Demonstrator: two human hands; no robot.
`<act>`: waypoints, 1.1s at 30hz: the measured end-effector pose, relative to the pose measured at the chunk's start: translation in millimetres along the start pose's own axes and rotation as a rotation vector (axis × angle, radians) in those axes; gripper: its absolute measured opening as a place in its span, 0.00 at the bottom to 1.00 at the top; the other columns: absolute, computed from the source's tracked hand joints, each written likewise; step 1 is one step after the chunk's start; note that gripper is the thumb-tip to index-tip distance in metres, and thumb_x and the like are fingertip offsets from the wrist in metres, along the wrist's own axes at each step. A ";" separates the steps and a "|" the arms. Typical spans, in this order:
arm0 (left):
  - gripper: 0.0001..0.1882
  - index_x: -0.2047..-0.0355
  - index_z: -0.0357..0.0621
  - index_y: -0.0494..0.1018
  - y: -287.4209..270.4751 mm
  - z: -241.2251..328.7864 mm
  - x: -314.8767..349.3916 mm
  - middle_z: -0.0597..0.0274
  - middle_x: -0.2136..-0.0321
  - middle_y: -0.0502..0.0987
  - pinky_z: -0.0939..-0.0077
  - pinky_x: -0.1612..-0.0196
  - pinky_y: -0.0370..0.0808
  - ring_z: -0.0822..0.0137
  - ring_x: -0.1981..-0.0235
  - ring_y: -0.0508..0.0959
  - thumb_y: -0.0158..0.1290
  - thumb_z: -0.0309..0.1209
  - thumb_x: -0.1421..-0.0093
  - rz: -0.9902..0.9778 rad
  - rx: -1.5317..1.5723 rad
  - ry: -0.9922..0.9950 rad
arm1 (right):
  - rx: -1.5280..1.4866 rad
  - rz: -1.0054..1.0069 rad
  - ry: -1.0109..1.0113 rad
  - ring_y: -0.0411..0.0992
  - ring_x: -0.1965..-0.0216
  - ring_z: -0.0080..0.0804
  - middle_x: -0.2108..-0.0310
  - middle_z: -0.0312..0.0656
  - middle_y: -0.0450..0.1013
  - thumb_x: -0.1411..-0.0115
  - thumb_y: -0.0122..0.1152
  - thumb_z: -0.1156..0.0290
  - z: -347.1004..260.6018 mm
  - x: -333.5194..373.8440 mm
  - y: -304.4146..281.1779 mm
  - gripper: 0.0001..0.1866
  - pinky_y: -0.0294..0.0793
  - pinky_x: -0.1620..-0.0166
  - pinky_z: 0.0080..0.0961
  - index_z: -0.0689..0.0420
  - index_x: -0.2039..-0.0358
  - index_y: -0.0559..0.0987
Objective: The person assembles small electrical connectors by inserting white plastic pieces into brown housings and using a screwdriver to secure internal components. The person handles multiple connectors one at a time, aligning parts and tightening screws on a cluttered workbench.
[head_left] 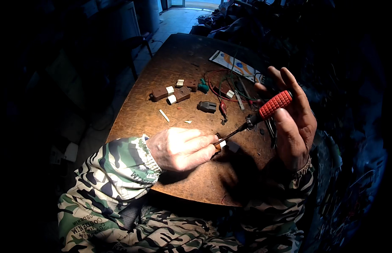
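My left hand (181, 148) presses a small brown-and-white block (222, 143) against the table near its front edge. Most of that block is hidden under my fingers. A screwdriver (276, 104) with a red ribbed handle slants down from the right, its dark shaft reaching the block. My right hand (298, 130) holds the handle between thumb and palm, with some fingers raised. Beyond my left hand lie a dark grey plug-like block (207, 106) and a thin white strip (164, 115).
Several brown blocks with white parts (179, 96) lie farther back on the wooden table (141, 84). To their right are red and green wires, a red clip (223, 109) and a printed card (237, 66). A dark chair (135, 44) stands beyond the table's left side.
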State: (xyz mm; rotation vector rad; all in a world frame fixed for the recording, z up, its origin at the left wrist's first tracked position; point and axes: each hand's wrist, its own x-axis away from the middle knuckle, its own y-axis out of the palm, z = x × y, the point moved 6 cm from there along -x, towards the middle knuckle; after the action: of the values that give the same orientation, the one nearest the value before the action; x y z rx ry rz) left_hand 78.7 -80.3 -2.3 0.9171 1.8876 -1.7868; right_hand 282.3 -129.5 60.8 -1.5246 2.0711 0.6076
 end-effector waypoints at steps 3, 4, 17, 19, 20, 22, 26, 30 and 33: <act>0.11 0.64 0.33 0.77 1.1 1.6 2.1 0.46 0.63 0.82 0.74 0.75 0.81 0.64 0.72 0.81 0.59 0.25 0.48 -0.034 -0.017 -0.006 | 0.161 -0.068 -0.027 0.80 0.53 0.33 0.51 0.50 0.77 0.37 0.66 0.80 4.2 2.1 -0.5 0.30 0.83 0.54 0.24 0.70 0.36 0.67; 0.11 0.64 0.33 0.77 -0.4 2.4 1.6 0.47 0.63 0.82 0.74 0.75 0.81 0.64 0.72 0.81 0.59 0.25 0.48 -0.032 -0.019 -0.007 | 0.280 -0.060 -0.067 0.80 0.54 0.32 0.51 0.50 0.77 0.37 0.66 0.79 3.8 3.9 -0.5 0.30 0.82 0.53 0.24 0.70 0.36 0.67; 0.12 0.64 0.33 0.77 -1.2 3.4 -1.0 0.48 0.63 0.82 0.75 0.75 0.80 0.65 0.71 0.81 0.59 0.26 0.49 -0.035 -0.014 -0.002 | 0.299 -0.102 -0.141 0.79 0.55 0.32 0.45 0.55 0.74 0.35 0.61 0.78 0.0 6.6 1.0 0.31 0.81 0.50 0.27 0.71 0.34 0.65; 0.11 0.64 0.32 0.77 3.3 2.3 -2.3 0.47 0.63 0.82 0.76 0.76 0.80 0.65 0.72 0.81 0.59 0.25 0.48 -0.017 0.007 0.016 | 0.079 -0.090 -0.108 0.79 0.54 0.30 0.46 0.55 0.74 0.36 0.63 0.79 -3.3 3.6 1.4 0.31 0.81 0.51 0.25 0.71 0.34 0.65; 0.11 0.64 0.32 0.78 5.0 1.9 0.4 0.46 0.63 0.82 0.76 0.77 0.80 0.65 0.72 0.81 0.59 0.24 0.48 -0.021 0.011 0.017 | 0.036 -0.140 -0.015 0.78 0.54 0.30 0.45 0.55 0.74 0.37 0.63 0.80 -0.8 5.4 2.7 0.31 0.81 0.51 0.24 0.71 0.34 0.65; 0.10 0.64 0.31 0.79 2.7 3.7 3.0 0.44 0.63 0.82 0.77 0.79 0.79 0.65 0.73 0.82 0.60 0.23 0.46 -0.038 0.008 0.016 | 0.126 -0.180 -0.024 0.78 0.52 0.31 0.45 0.54 0.74 0.38 0.63 0.83 2.2 6.1 5.7 0.31 0.81 0.50 0.25 0.71 0.35 0.65; 0.10 0.64 0.31 0.79 -0.5 3.4 1.5 0.44 0.63 0.82 0.77 0.79 0.79 0.65 0.73 0.82 0.60 0.23 0.47 -0.050 -0.002 -0.006 | 0.318 -0.032 -0.188 0.79 0.58 0.27 0.47 0.52 0.75 0.39 0.64 0.82 3.3 7.6 7.0 0.32 0.81 0.53 0.23 0.71 0.35 0.67; 0.10 0.64 0.30 0.79 1.0 4.1 -0.5 0.43 0.62 0.82 0.77 0.79 0.79 0.65 0.74 0.81 0.60 0.23 0.46 -0.027 0.016 0.017 | 0.044 -0.007 -0.021 0.78 0.62 0.24 0.50 0.50 0.76 0.40 0.68 0.81 -3.8 4.0 7.4 0.33 0.81 0.57 0.22 0.70 0.36 0.67; 0.10 0.64 0.31 0.79 1.4 5.0 4.8 0.42 0.61 0.82 0.77 0.79 0.79 0.64 0.73 0.82 0.60 0.23 0.46 -0.043 0.004 0.002 | 0.244 -0.069 -0.095 0.79 0.59 0.27 0.52 0.50 0.76 0.39 0.68 0.80 -0.2 7.2 5.6 0.33 0.82 0.55 0.24 0.70 0.35 0.66</act>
State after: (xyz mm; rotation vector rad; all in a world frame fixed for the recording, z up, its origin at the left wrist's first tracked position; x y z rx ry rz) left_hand 75.5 -84.3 -7.2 0.8861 1.9192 -1.8163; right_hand 275.2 -133.4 56.8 -1.3936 1.9331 0.3778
